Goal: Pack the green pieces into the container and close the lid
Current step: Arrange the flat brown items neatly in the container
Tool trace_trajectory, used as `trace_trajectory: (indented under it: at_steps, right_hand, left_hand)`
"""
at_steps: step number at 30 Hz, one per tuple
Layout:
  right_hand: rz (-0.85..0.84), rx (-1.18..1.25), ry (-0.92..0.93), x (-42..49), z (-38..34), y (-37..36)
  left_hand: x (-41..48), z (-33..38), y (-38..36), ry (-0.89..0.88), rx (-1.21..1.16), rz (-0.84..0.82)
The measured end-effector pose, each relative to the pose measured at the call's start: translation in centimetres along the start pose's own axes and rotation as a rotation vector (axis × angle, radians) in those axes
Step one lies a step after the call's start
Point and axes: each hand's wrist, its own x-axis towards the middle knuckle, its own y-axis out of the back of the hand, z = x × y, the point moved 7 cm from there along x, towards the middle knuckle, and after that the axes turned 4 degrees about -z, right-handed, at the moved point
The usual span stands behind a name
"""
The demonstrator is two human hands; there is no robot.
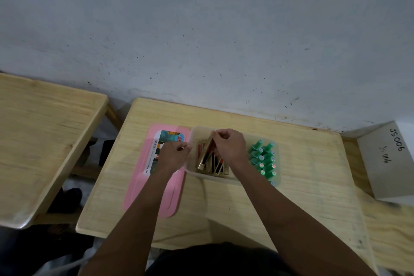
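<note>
Looked down on a pale wooden table [302, 163] just below the middle of the frame, with a clear plastic container [208, 177] sitting near its center. Held a bunch of gold-and-black sticks [216, 167] in the container's left part, leaning at angles, one gold stick [205, 154] tilted up higher than the rest. Had the right hand [228, 147] curled over the container's middle, fingertips pinched shut at the top end of that raised gold stick, or so it seemed, since the contact was kinda blurry. Had the left hand [173, 155] just left of the container, fingers bunched closed at its left rim; couldn't tell if anything was actually gripped there. Showed the green pieces [264, 161] packed upright in two neat rows at the container's right end, right of the right hand, already inside the clear walls from what could be made out. Left the pink lid [143, 190] lying flat on the table left of the container, label side up, partly under the left forearm, so the container stood uncovered. Caught a second wooden table [44, 141] at the left edge, well apart, and a white box [389, 163] with handwritten marks at the right edge. Filled the whole upper half with a grey scuffed wall [201, 29].
</note>
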Motion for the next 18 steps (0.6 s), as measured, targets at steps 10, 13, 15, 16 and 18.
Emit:
trace_trajectory:
  at_steps: [10, 13, 15, 16, 18]
  right_hand:
    - [-0.156, -0.543, 0.088, 1.7, -0.4, -6.4]
    - [-0.17, -0.579, 0.078, 1.9, -0.2, -7.0]
    - [-0.183, -0.573, 0.059, 2.2, 0.2, -7.2]
    - [-0.197, -0.572, 0.06, 2.4, 0.3, -7.2]
    - [-0.218, -0.535, 0.071, 2.5, 0.4, -7.1]
  left_hand:
    - [0.1, 0.3, -0.1, -0.029, 0.078, -0.028]
    - [0.0, 0.4, -0.1, -0.044, 0.064, -0.036]
    - [0.1, 0.3, -0.1, -0.049, 0.073, -0.031]
    - [0.2, 0.2, -0.1, -0.049, 0.079, -0.027]
    - [0.3, 0.1, -0.2, -0.05, 0.076, -0.021]
